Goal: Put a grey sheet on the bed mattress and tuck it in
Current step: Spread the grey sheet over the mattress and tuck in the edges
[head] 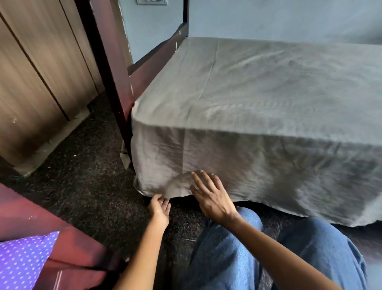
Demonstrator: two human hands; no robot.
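Room: bedroom, pale blue wall [268, 16] far beyond your hands, switch plate [152, 2] at top edge.
Floor: dark speckled floor [93, 186] under and to the left of your left hand.
Bed: grey sheet [248, 93] spread over the top and hanging down the near side; mattress fully hidden beneath it.
Bed frame: dark wooden post [107, 62] up and left of both hands, touching the sheet's corner.
Left hand [159, 209]: below the sheet's bottom hem by the corner, fingers curled narrow, looks to pinch the hem edge.
Right hand [210, 198]: just right of the left one, fingers spread wide, flat against the hanging side of the sheet, holding nothing.
Step (judged): tucking the near corner; hanging side not yet tucked, it drapes loose to the right of your right hand.
Do it well: keep your right palm pressing the drape flat so the top doesn't slide; with your left, take up the slack at the hem and push it under the mattress, corner first.
Next: work rightward along the hem, away from the post, smoothing as you go.
Risk: pull too hard and the far side may drag off; bunching at the corner is likely.
Legs: blue jeans [227, 258] below your right wrist.
Left of left hand: wood-panel doors [31, 82] well apart.
Near left elbow: red-brown furniture [62, 238] with purple polka-dot cloth [20, 258] on it.
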